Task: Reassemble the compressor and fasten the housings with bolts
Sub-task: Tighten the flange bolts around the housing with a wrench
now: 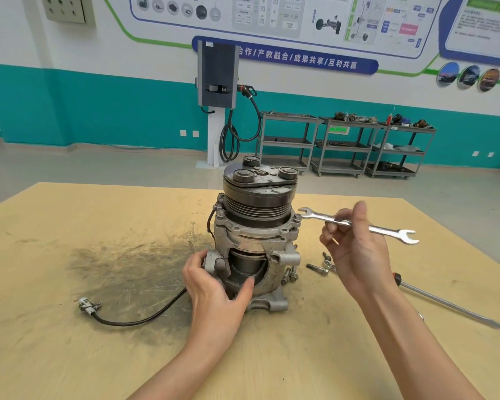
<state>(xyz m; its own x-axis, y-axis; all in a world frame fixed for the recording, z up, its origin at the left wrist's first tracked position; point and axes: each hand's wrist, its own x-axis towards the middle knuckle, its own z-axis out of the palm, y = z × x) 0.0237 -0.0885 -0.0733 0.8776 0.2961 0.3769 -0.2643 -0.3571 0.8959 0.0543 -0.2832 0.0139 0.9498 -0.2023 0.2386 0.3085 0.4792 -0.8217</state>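
Gripping the ribbed metal compressor (254, 243), hands: left (214, 287); right (355, 249) pinches shiny wrench (358, 225).

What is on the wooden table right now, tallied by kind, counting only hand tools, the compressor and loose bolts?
Wrenches: 1, the open-ended wrench, held above the table in the right hand.
Screwdrivers: 1, the screwdriver.
Compressors: 1, the compressor, steadied by the left hand.
Loose bolts: at least 4; some overlap, so the count is uncertain.
Total: at least 7.
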